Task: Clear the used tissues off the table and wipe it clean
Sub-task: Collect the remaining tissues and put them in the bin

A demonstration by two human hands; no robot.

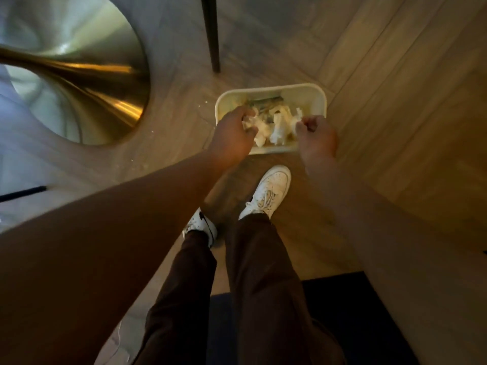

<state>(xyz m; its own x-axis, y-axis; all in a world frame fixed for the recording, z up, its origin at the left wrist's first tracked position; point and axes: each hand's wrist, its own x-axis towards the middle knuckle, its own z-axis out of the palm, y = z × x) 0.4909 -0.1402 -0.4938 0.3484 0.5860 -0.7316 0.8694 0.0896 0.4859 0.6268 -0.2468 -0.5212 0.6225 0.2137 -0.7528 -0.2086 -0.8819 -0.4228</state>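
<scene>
A white rectangular bin (320, 101) stands on the wooden floor in front of my feet, with several crumpled white tissues (280, 126) lying inside it. My left hand (232, 137) hovers over the bin's left side and grips a crumpled tissue (249, 122) in its curled fingers. Over the bin's right side, my right hand (317, 138) has its fingers curled, and a small scrap of tissue (299, 112) sticks out at its fingertips. The table top is not in view.
A round golden pedestal base (87, 83) fills the left side. A dark chair leg (212, 35) stands behind the bin. My white shoes (268, 193) are just before it, small crumbs (151, 131) dot the floor, and a dark mat (355, 312) lies below.
</scene>
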